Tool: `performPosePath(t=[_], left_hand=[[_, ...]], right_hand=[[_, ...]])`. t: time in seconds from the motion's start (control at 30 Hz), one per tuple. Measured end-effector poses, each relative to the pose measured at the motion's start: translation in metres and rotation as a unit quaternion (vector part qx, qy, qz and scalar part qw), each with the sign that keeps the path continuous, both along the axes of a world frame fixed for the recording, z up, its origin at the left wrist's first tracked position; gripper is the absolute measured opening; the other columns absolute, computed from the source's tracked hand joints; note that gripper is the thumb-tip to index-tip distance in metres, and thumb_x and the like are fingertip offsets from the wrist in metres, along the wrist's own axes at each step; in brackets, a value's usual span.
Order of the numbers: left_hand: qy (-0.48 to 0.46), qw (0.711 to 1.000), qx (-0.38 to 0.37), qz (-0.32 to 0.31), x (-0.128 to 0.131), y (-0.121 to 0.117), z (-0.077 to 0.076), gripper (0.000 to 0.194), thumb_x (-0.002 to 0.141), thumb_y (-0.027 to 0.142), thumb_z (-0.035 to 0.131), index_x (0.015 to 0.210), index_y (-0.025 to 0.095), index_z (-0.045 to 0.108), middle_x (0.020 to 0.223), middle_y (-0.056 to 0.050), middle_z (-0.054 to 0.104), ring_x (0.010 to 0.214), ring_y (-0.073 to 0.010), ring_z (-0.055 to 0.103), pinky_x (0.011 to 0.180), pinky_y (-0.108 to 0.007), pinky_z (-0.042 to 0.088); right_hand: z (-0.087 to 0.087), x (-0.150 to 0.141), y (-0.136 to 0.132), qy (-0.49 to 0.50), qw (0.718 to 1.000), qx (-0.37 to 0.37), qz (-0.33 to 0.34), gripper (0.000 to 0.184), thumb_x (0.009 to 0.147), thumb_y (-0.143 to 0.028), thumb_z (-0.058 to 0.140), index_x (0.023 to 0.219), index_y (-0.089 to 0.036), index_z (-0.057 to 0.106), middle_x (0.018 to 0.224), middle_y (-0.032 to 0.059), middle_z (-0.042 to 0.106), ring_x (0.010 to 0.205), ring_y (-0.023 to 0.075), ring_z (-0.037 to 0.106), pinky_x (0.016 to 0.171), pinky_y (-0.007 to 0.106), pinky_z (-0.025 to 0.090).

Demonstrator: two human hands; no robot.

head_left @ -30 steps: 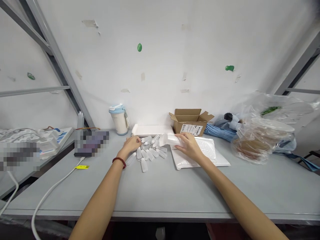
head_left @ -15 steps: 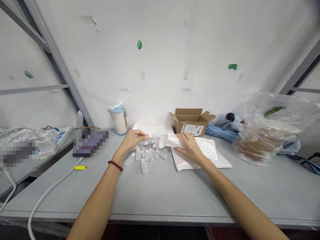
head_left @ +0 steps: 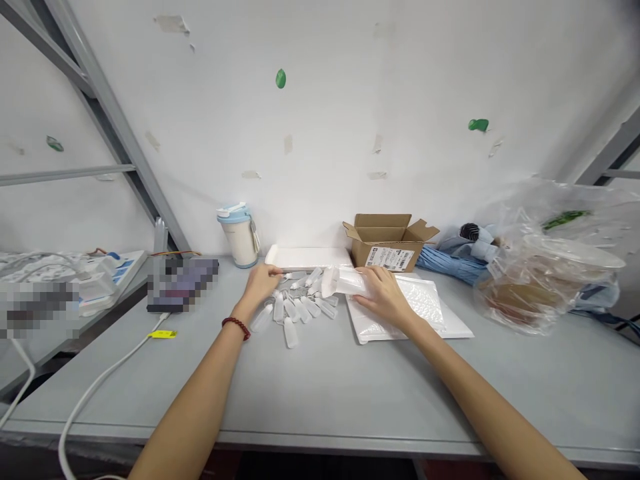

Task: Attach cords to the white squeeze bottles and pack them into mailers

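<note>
My right hand (head_left: 385, 293) is wrapped round a whitish, translucent plastic pouch (head_left: 345, 281), whose crumpled mouth points left. A flat white bubble mailer (head_left: 420, 303) lies beneath that hand. At the left edge of a loose pile of small translucent plastic pieces (head_left: 303, 310), the fingers of my left hand (head_left: 261, 285) are pinched together. Some pieces have thin loops at one end. One translucent piece lies right by the left fingertips; whether they grip it is hard to make out. A dark red bead bracelet (head_left: 237, 327) circles my left wrist.
Behind the pile lies a flat white package (head_left: 313, 257), with an open cardboard box (head_left: 383, 247) to its right. A lidded cup (head_left: 240, 237) and a blurred dark device (head_left: 185, 287) stand left. On the right are blue fabric (head_left: 453, 265) and a bagged round container (head_left: 540, 287).
My left hand has drawn back to the left, away from the pouch's mouth, its fingers more curled. My right hand keeps hold of the pouch. The view has shifted slightly.
</note>
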State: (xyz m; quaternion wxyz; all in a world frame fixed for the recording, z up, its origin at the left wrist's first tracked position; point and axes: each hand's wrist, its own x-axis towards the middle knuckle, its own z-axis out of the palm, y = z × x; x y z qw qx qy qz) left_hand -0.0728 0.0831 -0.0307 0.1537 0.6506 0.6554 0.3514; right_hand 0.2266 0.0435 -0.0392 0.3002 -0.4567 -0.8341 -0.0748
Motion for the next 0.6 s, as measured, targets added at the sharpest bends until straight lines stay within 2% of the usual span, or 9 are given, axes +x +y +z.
performPosePath(t=[0.13,0.27,0.37,0.5,0.6], left_hand=[[0.055,0.998,-0.021,-0.010,0.006,0.005,-0.013,0.021,0.062,0.016,0.062,0.081,0.014,0.072,0.087,-0.011,0.072,0.086,-0.0256,0.064,0.076,-0.031,0.045],[0.081,0.996,-0.033,-0.011,0.008,0.005,-0.013,0.016,0.068,0.017,0.055,0.071,0.014,0.070,0.074,-0.010,0.071,0.074,-0.0231,0.063,0.069,-0.030,0.044],[0.085,0.996,-0.025,-0.010,0.006,0.002,-0.003,0.018,0.071,0.018,0.052,0.069,0.015,0.069,0.074,-0.008,0.070,0.074,-0.0218,0.062,0.069,-0.029,0.043],[0.069,0.998,0.007,-0.010,0.015,-0.012,0.022,0.019,0.073,0.023,0.052,0.076,0.017,0.069,0.079,-0.005,0.070,0.076,-0.0194,0.061,0.070,-0.027,0.044],[-0.017,0.998,0.024,-0.056,0.026,-0.028,0.038,0.020,0.073,0.027,0.053,0.077,0.015,0.068,0.073,-0.004,0.069,0.066,-0.0167,0.060,0.063,-0.026,0.044]], right_hand=[[0.001,-0.001,-0.001,-0.009,1.000,-0.008,-0.006,0.042,0.079,-0.030,0.059,0.117,-0.020,0.046,0.111,0.0115,0.053,0.104,0.0289,0.047,0.088,0.042,0.038],[0.002,-0.001,-0.001,-0.023,1.000,-0.013,-0.007,0.042,0.079,-0.031,0.058,0.117,-0.020,0.046,0.111,0.0118,0.053,0.104,0.0290,0.047,0.088,0.042,0.038],[0.002,0.000,-0.001,-0.035,0.999,-0.016,-0.014,0.042,0.079,-0.032,0.058,0.118,-0.019,0.047,0.110,0.0121,0.053,0.104,0.0292,0.047,0.088,0.041,0.038],[0.001,0.000,0.000,-0.051,0.998,-0.015,-0.015,0.042,0.080,-0.034,0.057,0.118,-0.019,0.047,0.111,0.0124,0.053,0.104,0.0291,0.047,0.087,0.041,0.038],[0.001,0.000,-0.001,-0.051,0.998,-0.011,-0.016,0.042,0.080,-0.035,0.056,0.118,-0.019,0.047,0.111,0.0122,0.053,0.103,0.0293,0.047,0.086,0.041,0.038]])
